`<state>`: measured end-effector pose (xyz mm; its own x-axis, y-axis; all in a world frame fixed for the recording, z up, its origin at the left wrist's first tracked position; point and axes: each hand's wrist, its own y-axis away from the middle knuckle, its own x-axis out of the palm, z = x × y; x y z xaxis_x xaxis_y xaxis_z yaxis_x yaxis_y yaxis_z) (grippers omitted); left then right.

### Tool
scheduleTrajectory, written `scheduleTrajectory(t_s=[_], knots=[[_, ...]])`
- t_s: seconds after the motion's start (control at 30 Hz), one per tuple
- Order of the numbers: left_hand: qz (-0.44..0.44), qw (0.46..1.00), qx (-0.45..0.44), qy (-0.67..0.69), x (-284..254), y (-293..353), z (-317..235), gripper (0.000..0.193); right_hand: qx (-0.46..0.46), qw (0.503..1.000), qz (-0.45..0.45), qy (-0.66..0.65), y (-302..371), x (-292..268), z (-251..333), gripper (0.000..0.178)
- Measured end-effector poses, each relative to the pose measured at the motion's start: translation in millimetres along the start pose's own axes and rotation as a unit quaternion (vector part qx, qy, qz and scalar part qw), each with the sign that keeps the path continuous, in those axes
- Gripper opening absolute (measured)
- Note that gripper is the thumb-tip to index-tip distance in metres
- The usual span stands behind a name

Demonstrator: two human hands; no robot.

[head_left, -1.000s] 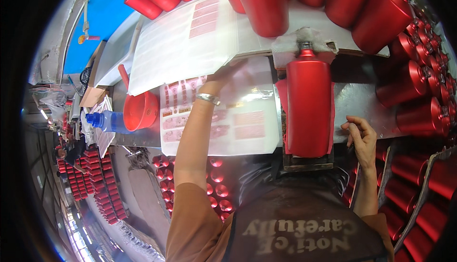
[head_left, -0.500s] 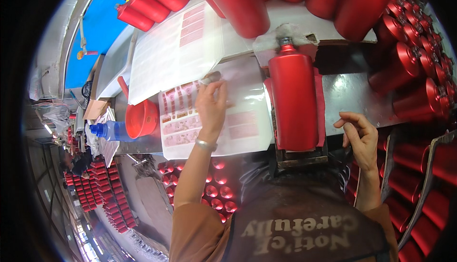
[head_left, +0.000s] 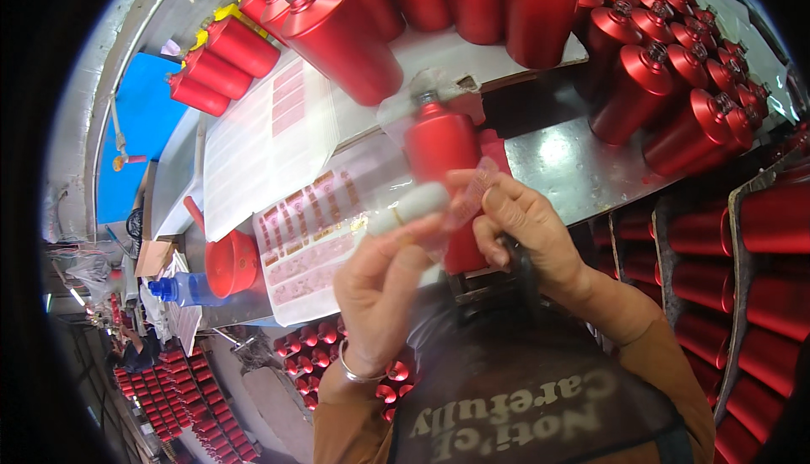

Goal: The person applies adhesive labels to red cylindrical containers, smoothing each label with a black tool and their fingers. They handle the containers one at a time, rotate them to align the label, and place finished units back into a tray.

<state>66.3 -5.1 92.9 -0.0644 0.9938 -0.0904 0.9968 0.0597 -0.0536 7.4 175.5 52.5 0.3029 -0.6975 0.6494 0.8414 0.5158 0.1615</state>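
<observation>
We pinch a clear sticker between left hand and right hand — both closed on it — above the red bottle.

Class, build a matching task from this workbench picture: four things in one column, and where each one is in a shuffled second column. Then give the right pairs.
Things
1. clear label strip
2. red scoop
3. blue bottle
4. sheet of labels

Places
A. flat on the bench, left of the hands
B. left of the scoop, at the bench's near edge
C. between both hands' fingers
D. beside the sheet, to its left

Pairs: 1-C, 2-D, 3-B, 4-A
</observation>
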Motion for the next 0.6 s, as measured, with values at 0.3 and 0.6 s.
scheduleTrajectory(t_s=[0.3, 0.6], knots=[[0.118, 0.976, -0.078, 0.166, 15, 23, 48, 0.058, -0.206, 0.912, 0.005, 0.354, -47, -25, 22, 0.016], [0.08, 0.992, 0.019, -0.093, -2, 5, 49, 0.029, -0.343, 0.735, 0.024, 0.584, -83, -32, 19, 0.023]])
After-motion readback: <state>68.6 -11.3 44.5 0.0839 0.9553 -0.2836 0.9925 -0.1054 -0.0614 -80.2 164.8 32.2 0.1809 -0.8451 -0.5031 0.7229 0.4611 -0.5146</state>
